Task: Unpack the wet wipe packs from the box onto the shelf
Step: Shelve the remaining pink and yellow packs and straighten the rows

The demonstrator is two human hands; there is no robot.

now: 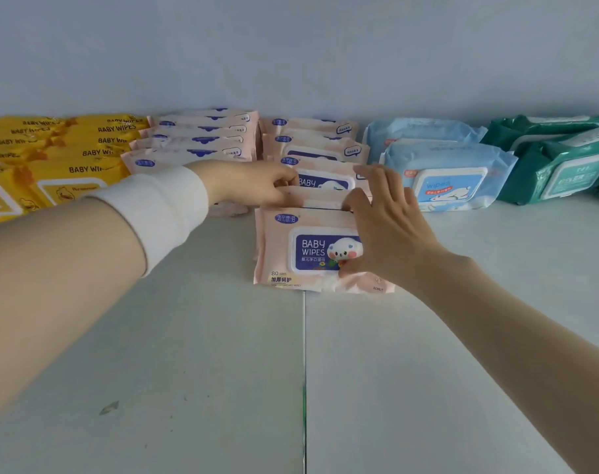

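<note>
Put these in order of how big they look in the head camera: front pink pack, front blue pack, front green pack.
Largest: front pink pack, though it lies nearest the camera.
Then: front blue pack and front green pack look alike. The green one runs off the picture's edge, so they stay unranked.

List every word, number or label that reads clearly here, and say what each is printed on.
"BABY WIPES": purple lid of the front pink pack.
"80" and "加厚呵护": its lower left corner.
"BABY": lid of the pink pack behind it.
"BABY WIPES": the yellow packs.
"wipes": lid of the front blue pack.
Too blurred or small: print on the green packs, blue logo badges, fine print.
</note>
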